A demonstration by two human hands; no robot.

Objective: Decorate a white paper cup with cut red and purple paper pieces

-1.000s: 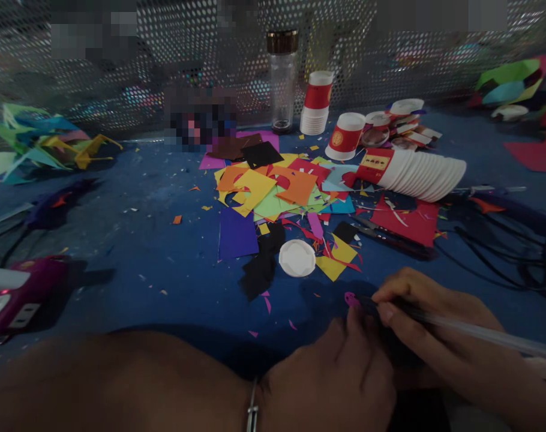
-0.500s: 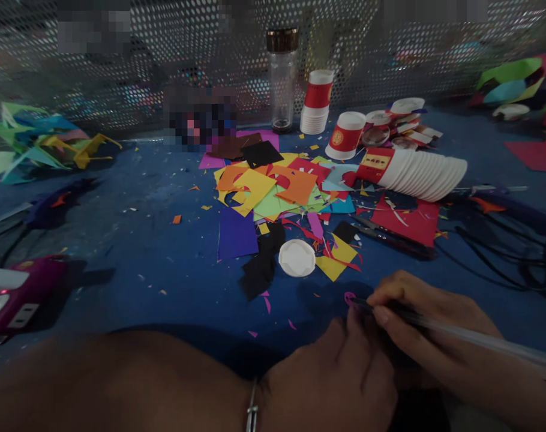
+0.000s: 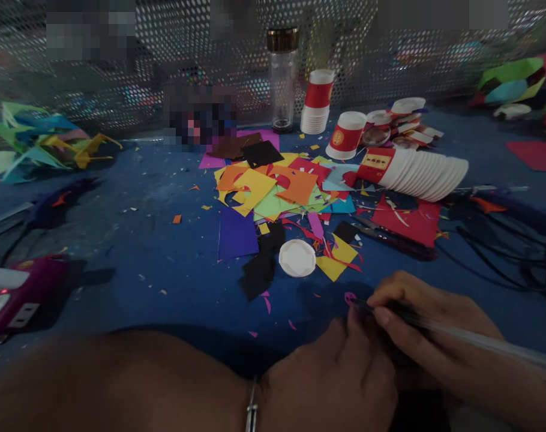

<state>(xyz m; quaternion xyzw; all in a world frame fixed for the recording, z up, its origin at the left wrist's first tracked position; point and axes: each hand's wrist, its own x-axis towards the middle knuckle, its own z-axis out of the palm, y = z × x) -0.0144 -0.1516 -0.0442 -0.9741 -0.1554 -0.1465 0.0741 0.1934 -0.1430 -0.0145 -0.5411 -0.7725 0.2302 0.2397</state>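
Observation:
My right hand point(image 3: 430, 330) is closed around a pen with a clear barrel point(image 3: 480, 341), its dark tip pointing left. The tip meets a small pink-purple paper piece point(image 3: 350, 297) that has markings on it. Pinched at its lower edge, that piece is in the fingers of my left hand point(image 3: 331, 378), which lies back up at the bottom of the view. Part of the paper is hidden by the fingers. Just beyond my hands lies a white round disc point(image 3: 297, 258), beside yellow paper point(image 3: 338, 258) and black paper pieces point(image 3: 258, 270).
Coloured paper scraps point(image 3: 273, 186) lie heaped mid-table. Behind stand a clear bottle point(image 3: 282, 90) and red-white paper cups point(image 3: 346, 135); a cup stack point(image 3: 417, 171) lies sideways. Scissors point(image 3: 394, 237), glue guns point(image 3: 59, 201) with cables and a magenta device point(image 3: 30, 297) are around.
Almost nothing differs. Both hands, the pen and the small paper piece stay in nearly the same place, and the view shifts only slightly.

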